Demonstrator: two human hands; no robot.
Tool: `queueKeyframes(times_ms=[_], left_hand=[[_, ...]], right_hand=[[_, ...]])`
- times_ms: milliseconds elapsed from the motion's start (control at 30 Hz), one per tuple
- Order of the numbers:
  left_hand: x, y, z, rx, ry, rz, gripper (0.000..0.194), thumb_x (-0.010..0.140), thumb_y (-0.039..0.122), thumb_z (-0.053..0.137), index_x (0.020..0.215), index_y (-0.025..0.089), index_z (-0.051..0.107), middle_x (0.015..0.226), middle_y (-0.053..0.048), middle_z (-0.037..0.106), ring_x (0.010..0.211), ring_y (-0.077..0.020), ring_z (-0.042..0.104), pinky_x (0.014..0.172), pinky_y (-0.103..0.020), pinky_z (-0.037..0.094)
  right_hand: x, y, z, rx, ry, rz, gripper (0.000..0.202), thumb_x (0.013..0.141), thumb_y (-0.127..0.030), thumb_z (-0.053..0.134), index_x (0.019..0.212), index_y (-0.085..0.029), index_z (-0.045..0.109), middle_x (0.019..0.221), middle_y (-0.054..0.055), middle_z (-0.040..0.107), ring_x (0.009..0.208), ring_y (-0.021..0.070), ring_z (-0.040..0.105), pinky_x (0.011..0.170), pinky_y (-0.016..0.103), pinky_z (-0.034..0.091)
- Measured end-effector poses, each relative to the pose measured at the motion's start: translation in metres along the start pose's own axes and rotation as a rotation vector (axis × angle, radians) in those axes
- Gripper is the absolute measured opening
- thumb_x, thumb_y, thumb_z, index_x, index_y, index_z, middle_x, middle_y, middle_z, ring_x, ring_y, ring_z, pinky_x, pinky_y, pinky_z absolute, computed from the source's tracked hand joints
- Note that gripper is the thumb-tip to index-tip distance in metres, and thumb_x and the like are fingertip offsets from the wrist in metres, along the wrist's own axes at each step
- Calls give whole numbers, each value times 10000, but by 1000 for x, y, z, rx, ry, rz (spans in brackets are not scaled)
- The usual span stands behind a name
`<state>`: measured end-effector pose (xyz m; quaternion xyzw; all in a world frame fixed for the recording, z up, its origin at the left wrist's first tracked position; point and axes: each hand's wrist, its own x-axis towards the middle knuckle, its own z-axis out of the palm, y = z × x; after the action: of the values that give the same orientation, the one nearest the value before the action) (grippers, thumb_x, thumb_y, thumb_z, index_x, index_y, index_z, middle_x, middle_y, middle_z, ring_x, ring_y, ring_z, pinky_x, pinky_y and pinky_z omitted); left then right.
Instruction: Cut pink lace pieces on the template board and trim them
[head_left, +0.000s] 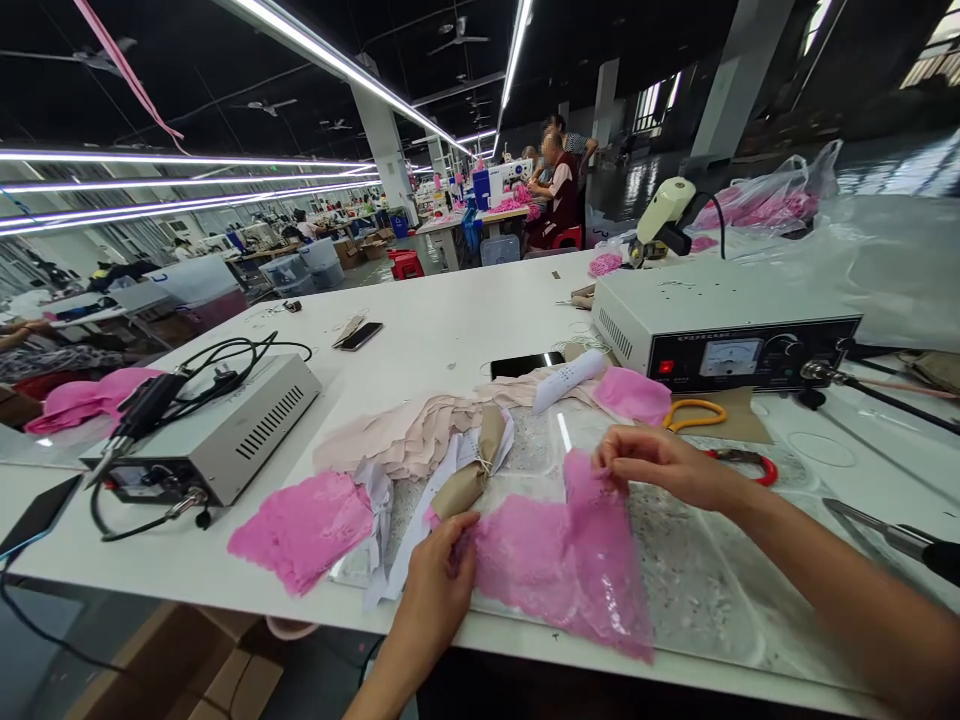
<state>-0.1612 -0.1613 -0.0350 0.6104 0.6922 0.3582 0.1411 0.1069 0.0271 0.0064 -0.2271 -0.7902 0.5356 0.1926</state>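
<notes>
A thin pink fabric piece (525, 545), shiny at its lower right, lies over a clear sheet (697, 590) at the table's front. My right hand (660, 465) pinches its upper edge and lifts that part a little. At its left edge is my left hand (442, 580), with thumb and fingers closed on the fabric; the fingertips are partly hidden. Just beyond the left hand lies a brown paper roll tied with string (461, 490), on white paper strips. A pile of pink fabric pieces (307, 525) rests to the left. Pale beige fabric pieces (405, 435) lie behind.
A metal box with a dial (731, 355) stands at right, another box (247, 430) with cables at left. Orange-handled scissors (697, 413), a red-handled tool (757, 465) and a pointed tool (885, 530) lie rightward. Phones lie further back. People sit at sewing machines beyond.
</notes>
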Motion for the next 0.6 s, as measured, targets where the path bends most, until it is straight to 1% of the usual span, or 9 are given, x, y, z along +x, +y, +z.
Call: queueKeyframes(times_ms=[67,167,267,367,467,600], left_hand=[[2,-1,0,42,25,35,293,836,216,480,1049,189,680,1041,-80,752,960,-234,719,805,-359,586],[6,-3,0,102,67,89,278,844,217,476,1028,198,684,1016,-69,761,910,-228,735,727,-330,605],[8,-4,1,176,113,135,269,856,214,475,1029,197,679,1012,-66,763,885,-222,741,675,-305,609],[10,-4,4,260,145,173,256,877,211,474,1045,195,666,1004,-63,762,825,-203,745,595,-269,596],[9,-4,10,345,190,236,252,903,206,463,1072,177,648,994,-80,756,788,-194,739,567,-262,589],[8,3,16,558,286,366,301,910,155,455,1159,163,624,1063,-121,714,886,-231,715,706,-350,602]], right_hand=[[-38,8,-13,9,89,23,371,878,-561,504,751,-213,493,787,39,605,653,155,588,615,320,514],[-91,27,-23,-49,239,83,329,886,-492,495,698,-221,485,724,32,588,663,172,562,602,313,480],[-126,45,-23,-152,379,151,229,844,-371,521,672,-223,492,669,11,557,615,167,512,553,296,426],[-142,56,-19,-257,495,173,160,790,-300,520,654,-231,473,629,-18,501,587,159,454,539,290,374],[-147,59,-13,-349,564,170,148,787,-294,519,657,-231,491,613,-28,490,577,156,439,553,298,358],[-150,57,-6,-436,633,175,174,846,-342,481,722,-234,539,648,-19,548,591,167,489,563,303,387]])
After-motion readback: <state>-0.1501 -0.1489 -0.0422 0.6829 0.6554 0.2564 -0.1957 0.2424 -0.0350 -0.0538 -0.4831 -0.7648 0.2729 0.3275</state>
